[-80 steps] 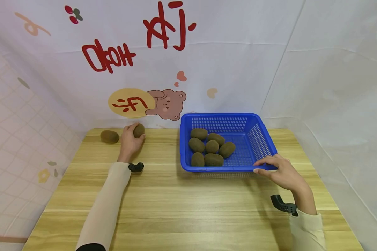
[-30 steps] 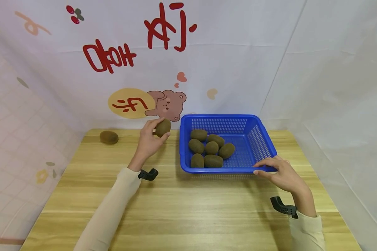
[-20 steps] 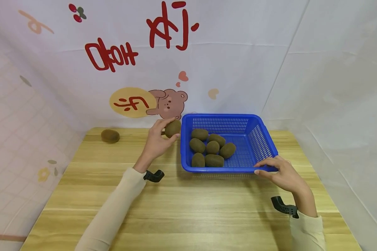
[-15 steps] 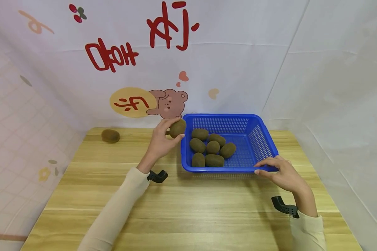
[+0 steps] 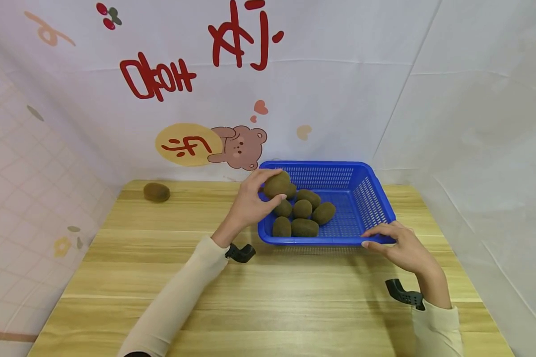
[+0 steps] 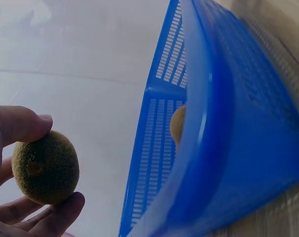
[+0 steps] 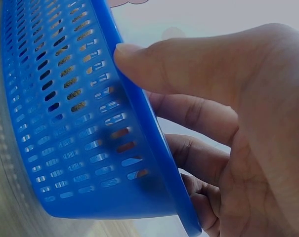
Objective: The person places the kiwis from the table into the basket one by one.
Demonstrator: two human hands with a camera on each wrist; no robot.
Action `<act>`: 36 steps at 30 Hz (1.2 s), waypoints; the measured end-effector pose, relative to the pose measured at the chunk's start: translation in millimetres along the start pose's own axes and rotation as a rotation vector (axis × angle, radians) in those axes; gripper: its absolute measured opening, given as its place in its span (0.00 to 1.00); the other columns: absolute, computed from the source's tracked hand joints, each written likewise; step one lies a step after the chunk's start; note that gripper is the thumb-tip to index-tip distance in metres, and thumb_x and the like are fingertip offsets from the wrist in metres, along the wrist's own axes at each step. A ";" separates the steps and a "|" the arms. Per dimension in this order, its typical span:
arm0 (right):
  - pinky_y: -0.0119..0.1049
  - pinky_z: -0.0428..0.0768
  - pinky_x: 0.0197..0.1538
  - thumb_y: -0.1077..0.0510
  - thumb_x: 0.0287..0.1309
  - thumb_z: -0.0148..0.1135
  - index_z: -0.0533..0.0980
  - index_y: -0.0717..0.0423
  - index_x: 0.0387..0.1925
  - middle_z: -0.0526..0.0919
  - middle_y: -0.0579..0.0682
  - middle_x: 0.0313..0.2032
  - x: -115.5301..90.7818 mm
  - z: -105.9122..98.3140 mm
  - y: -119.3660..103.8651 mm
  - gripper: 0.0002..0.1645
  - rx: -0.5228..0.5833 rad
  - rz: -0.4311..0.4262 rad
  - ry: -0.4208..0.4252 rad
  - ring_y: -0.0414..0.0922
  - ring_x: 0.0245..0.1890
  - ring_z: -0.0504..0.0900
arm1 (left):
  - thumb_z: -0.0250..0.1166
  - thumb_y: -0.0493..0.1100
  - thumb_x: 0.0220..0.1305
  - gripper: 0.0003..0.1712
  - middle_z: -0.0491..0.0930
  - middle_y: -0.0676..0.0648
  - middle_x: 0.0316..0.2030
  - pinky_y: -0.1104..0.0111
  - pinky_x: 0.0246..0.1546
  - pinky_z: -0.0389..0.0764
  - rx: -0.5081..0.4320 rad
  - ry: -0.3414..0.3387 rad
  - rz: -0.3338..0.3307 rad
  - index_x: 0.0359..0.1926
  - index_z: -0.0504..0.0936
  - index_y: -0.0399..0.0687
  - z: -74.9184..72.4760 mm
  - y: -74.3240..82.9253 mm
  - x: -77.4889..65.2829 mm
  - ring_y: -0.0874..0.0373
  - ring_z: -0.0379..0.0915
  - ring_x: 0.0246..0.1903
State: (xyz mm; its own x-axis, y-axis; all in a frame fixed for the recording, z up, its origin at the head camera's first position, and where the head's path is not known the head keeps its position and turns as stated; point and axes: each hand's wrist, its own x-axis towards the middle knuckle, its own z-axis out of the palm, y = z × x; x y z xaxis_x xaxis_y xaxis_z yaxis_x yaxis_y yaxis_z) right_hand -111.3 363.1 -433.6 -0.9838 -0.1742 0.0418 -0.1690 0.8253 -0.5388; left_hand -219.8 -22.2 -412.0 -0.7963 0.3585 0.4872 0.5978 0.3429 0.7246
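Over the left end of a blue plastic basket (image 5: 339, 241), my left hand (image 5: 250, 201) holds a kiwi (image 5: 276, 185) between thumb and fingers. In the left wrist view the held kiwi (image 6: 46, 168) is above the basket's rim (image 6: 203, 123). Several other kiwis (image 5: 302, 209) lie in the basket's left half, some partly covered by the hand and its kiwi. My right hand (image 5: 404, 250) grips the basket's near right corner. Its thumb lies outside the rim and the fingers behind it, as the right wrist view shows of the right hand (image 7: 228, 98).
One kiwi (image 5: 157, 192) lies at the back left of the wooden table (image 5: 268, 307). Behind the table hangs a white cloth (image 5: 339, 89) with printed figures, close to the basket's back. More cloth walls stand at both sides.
My left hand lifted a kiwi from the back left of the table and carried it rightward over the basket's left rim. The right hand stays at the basket's corner.
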 end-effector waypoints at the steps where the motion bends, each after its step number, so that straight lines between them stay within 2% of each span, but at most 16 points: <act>1: 0.35 0.70 0.41 0.43 0.61 0.72 0.87 0.32 0.44 0.83 0.42 0.39 0.0 0.3 0.2 0.09 0.000 -0.003 0.000 0.42 0.41 0.72 | 0.74 0.42 0.62 0.33 0.77 0.45 0.60 0.62 0.48 0.82 -0.006 -0.007 0.004 0.68 0.77 0.49 2.4 1.3 0.5 0.53 0.75 0.54; 10: 0.34 0.70 0.40 0.44 0.62 0.72 0.87 0.34 0.45 0.83 0.42 0.39 -0.7 -0.2 0.2 0.10 0.000 -0.016 0.004 0.41 0.40 0.71 | 0.73 0.43 0.63 0.33 0.76 0.45 0.60 0.64 0.50 0.83 -0.037 -0.094 0.016 0.69 0.76 0.49 23.9 15.1 4.1 0.54 0.76 0.56; 18: 0.34 0.70 0.40 0.44 0.62 0.72 0.87 0.34 0.45 0.84 0.42 0.40 -0.5 0.6 1.2 0.10 0.002 -0.019 0.003 0.41 0.40 0.72 | 0.72 0.46 0.65 0.34 0.75 0.49 0.61 0.66 0.49 0.82 -0.025 -0.158 0.008 0.71 0.74 0.54 39.3 29.0 6.9 0.56 0.76 0.54; 25: 0.34 0.70 0.40 0.45 0.62 0.72 0.87 0.32 0.44 0.84 0.41 0.40 -0.6 0.6 1.1 0.08 0.003 -0.022 0.006 0.40 0.40 0.72 | 0.71 0.45 0.66 0.34 0.73 0.48 0.63 0.68 0.50 0.83 -0.070 -0.203 0.019 0.71 0.73 0.54 53.7 39.8 9.9 0.56 0.76 0.56; 36: 0.35 0.71 0.40 0.45 0.62 0.72 0.87 0.33 0.43 0.84 0.42 0.40 1.3 -0.3 0.4 0.08 0.007 -0.017 0.001 0.42 0.41 0.72 | 0.70 0.47 0.67 0.34 0.72 0.46 0.64 0.72 0.44 0.82 -0.052 -0.276 0.025 0.72 0.72 0.54 72.7 55.0 13.8 0.55 0.76 0.54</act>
State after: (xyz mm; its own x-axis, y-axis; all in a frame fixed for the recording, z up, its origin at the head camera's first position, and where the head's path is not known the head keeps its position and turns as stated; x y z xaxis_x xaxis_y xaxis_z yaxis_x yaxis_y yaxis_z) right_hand -112.6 363.4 -433.5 -0.9810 -0.1871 0.0520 -0.1849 0.8183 -0.5443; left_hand -191.1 64.8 -400.9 -0.7217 0.5917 0.3593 0.6057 0.2884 0.7416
